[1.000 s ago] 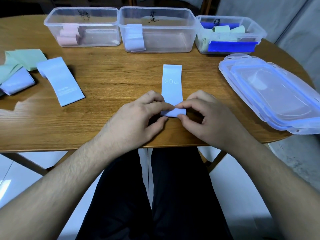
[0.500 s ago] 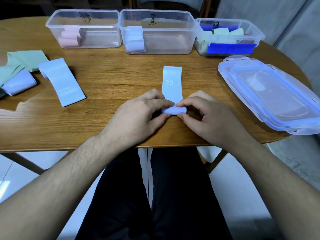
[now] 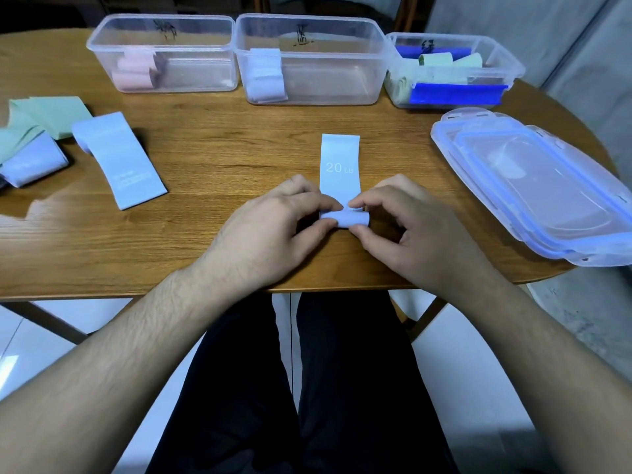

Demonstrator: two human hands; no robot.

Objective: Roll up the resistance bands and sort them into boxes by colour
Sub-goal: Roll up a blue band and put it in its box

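The rolled near end of the pale blue band (image 3: 340,159) is pinched by the left hand (image 3: 270,230) and right hand (image 3: 407,234). The rest is laid flat on the table (image 3: 212,142), "20 LB" facing up.

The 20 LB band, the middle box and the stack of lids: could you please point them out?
20 LB band (image 3: 340,155): head view, flat unrolled part.
Middle box (image 3: 342,83): head view, front wall.
Stack of lids (image 3: 533,186): head view, top lid's centre.

Between my fingers (image 3: 328,203) I see a pale lilac-blue band (image 3: 340,165) printed "20 LB" in white on a brown wood-grain counter (image 3: 212,145), beyond them clear boxes (image 3: 164,53) with pink, lilac and green rolls, and off to their left mint-green bands (image 3: 44,112).
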